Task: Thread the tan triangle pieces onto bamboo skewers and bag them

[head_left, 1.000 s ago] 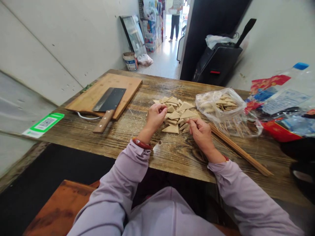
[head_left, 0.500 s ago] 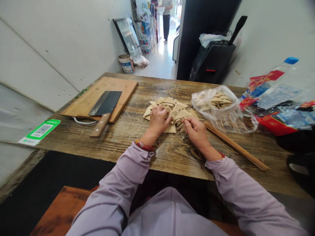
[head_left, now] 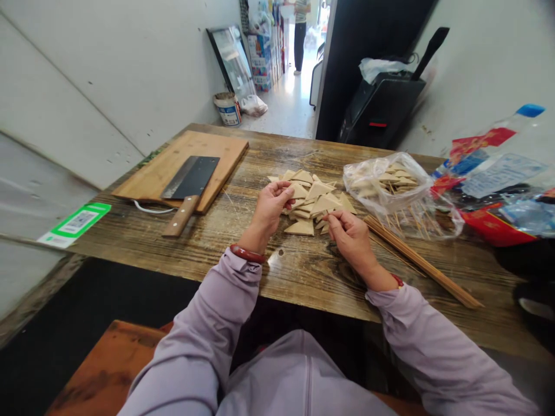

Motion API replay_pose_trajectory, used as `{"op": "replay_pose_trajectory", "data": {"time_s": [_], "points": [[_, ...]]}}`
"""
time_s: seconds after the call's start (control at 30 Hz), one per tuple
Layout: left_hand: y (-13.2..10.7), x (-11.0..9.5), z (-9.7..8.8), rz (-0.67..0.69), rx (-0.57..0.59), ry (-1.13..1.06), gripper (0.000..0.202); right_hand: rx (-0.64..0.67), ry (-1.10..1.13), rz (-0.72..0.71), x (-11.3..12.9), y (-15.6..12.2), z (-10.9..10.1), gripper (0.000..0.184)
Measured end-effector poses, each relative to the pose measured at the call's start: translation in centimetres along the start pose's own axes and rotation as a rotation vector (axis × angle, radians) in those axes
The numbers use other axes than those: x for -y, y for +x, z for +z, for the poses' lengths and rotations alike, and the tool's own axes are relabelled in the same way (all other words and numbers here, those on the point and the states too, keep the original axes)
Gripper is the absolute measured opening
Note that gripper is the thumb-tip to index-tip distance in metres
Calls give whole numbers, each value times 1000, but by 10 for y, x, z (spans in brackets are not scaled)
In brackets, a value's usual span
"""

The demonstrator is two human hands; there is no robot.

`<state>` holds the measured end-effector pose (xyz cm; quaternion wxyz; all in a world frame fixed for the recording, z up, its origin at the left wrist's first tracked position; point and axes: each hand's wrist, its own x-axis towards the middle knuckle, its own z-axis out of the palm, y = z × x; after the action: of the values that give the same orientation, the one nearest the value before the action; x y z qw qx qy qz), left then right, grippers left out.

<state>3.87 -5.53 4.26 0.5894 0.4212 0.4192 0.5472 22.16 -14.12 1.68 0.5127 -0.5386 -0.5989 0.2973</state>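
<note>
Thin tan triangular slices, which look like dried tofu, lie in a loose pile (head_left: 303, 226) on the wooden table. At the pile's left side my left hand (head_left: 269, 207) is closed in a pinch on one tofu slice (head_left: 299, 190). My right hand (head_left: 351, 231) pinches a thin skewer with a tofu triangle (head_left: 326, 203) on its end, over the pile's near right side. Most of that skewer is hidden by the fingers. A bundle of bare wooden skewers (head_left: 422, 263) lies just right of my right hand.
A clear plastic bag (head_left: 377, 167) of skewered slices lies at the right. Beyond it are a blue-capped bottle (head_left: 505, 164) and red packaging (head_left: 494, 222). On the left, a cleaver (head_left: 191, 179) rests on a cutting board (head_left: 232, 147). A person (head_left: 300, 40) stands in the background.
My left hand has lifted off the pile and turned, now with a slice at its fingertips. My right hand stays almost in place with its skewer. The view has shifted slightly.
</note>
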Motion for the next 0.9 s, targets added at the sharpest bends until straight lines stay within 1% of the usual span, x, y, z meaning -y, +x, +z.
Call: {"op": "replay_pose_trajectory", "data": {"time_s": [0.17, 0.3, 0.43, 0.63, 0.9], "points": [[-1, -8, -1, -119, -35, -180, 30, 67, -34, -36, 6, -4, 2, 26], [1, -10, -3, -173, -69, -235, 24, 131, -83, -57, 7, -5, 3, 24], [2, -9, -4, -174, -90, -234, 17, 157, -91, -56, 5, -6, 4, 23], [0, -8, -2, -162, -91, -232, 22, 171, -81, -58, 1, -7, 6, 22], [0, -7, -1, -133, -86, -258, 23, 174, -89, -67, -1, -8, 6, 23]]}}
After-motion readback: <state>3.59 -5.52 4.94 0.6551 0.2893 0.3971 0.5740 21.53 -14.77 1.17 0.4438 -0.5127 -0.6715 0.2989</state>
